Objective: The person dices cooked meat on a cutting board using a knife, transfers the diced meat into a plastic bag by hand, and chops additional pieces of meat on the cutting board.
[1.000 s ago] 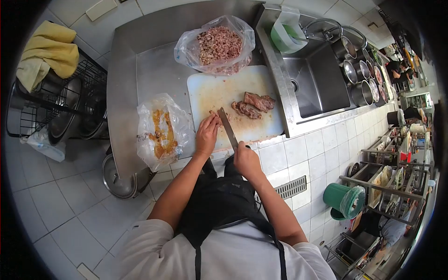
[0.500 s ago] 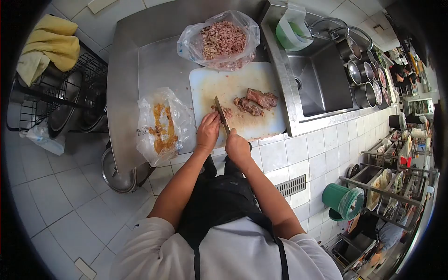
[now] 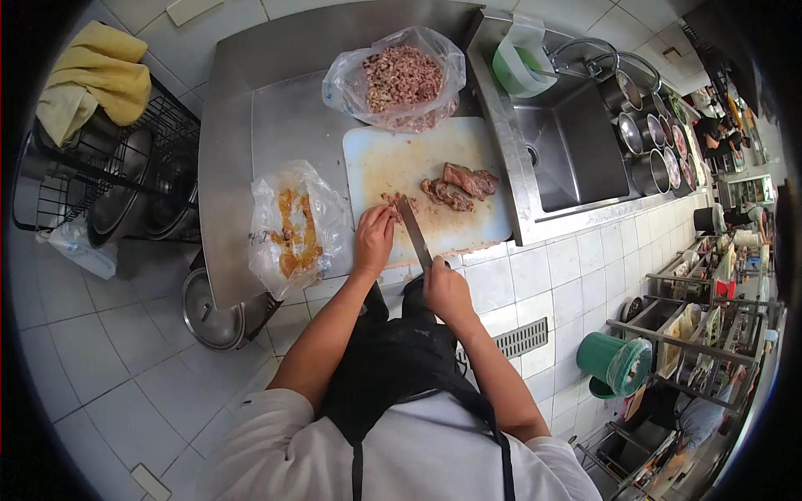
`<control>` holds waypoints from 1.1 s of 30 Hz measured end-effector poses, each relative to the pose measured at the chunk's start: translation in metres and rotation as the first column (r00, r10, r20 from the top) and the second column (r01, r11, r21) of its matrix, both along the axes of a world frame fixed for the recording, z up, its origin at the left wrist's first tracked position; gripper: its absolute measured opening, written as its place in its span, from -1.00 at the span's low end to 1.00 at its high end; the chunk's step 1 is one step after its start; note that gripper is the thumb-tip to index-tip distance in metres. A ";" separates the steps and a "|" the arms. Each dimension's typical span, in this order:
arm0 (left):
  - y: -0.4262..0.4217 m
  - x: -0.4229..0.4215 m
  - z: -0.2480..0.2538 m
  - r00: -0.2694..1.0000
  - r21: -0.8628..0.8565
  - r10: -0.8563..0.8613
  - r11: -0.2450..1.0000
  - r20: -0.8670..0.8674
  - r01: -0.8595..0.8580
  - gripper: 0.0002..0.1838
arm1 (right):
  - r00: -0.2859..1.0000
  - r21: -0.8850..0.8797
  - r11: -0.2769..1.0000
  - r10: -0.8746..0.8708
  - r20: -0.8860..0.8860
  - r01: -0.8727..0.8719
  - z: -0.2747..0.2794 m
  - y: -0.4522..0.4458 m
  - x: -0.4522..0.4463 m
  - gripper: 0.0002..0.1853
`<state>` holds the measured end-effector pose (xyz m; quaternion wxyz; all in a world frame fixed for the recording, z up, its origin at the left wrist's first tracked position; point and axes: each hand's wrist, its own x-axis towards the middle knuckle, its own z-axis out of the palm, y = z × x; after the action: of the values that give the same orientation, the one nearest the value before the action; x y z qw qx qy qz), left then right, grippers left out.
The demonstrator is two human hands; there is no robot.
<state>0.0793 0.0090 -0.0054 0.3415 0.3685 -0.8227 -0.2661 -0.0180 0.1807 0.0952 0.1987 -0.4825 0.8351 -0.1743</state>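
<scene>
My right hand [image 3: 446, 286] is closed around the handle of a knife [image 3: 414, 230], whose long blade points away from me across the near part of the white cutting board [image 3: 368, 154]. Bent and close together, the fingers of my left hand [image 3: 374, 240] press on a small piece of meat [image 3: 399, 203] left of the blade; they partly hide it. Two larger chunks of browned meat [image 3: 469, 179] lie side by side farther right on the board. Beyond it sits a clear plastic bag of diced meat [image 3: 405, 79].
Left of the board, a plastic bag [image 3: 296, 230] holds orange-brown bits on the steel counter [image 3: 292, 113]. A sink [image 3: 572, 138] with a green container [image 3: 520, 65] adjoins on the right. Metal pots [image 3: 650, 173], a green bin [image 3: 614, 361] and a lidded pot [image 3: 213, 311] stand around.
My right hand has moved right and toward me, bringing the knife away from my left fingers. My left hand stays at the small meat, and the larger chunks lie as before.
</scene>
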 end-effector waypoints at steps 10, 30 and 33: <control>-0.002 -0.003 0.002 1.000 -0.079 -0.010 0.997 -0.006 0.010 -0.76 | 0.995 0.048 0.997 0.057 -0.077 -0.053 -0.014 -0.023 0.003 -0.93; -0.005 -0.002 0.001 1.000 -0.071 -0.017 0.997 -0.010 0.016 -0.68 | 0.999 0.096 0.995 0.031 0.032 -0.034 -0.013 0.025 0.003 -0.87; -0.003 0.001 0.011 1.000 -0.036 -0.001 0.999 -0.005 0.001 -0.70 | 0.999 0.072 0.997 0.023 0.028 -0.025 0.004 0.022 0.001 -0.85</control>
<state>0.0801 0.0056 0.0052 0.3502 0.3613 -0.8265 -0.2522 -0.0165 0.2023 0.0989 0.2294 -0.4825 0.8322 -0.1484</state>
